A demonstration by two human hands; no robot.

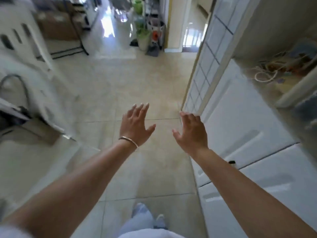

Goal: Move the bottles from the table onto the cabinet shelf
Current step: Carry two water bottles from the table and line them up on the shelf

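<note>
No bottle shows in this blurred view. My left hand (135,123), with a bracelet on the wrist, is stretched out over the tiled floor, fingers straight and spread, holding nothing. My right hand (191,130) is held out the same way, empty, close to the edge of the open white cabinet door (240,117). The white cabinet (283,169) runs along the right side. A cabinet shelf (291,93) at the upper right carries coiled cords and small items.
A white chair (25,54) and a table edge (10,107) stand at the left, blurred. Beige floor tiles (120,83) lie ahead. Plants and a bin (151,36) sit far back by a doorway. My legs show at the bottom.
</note>
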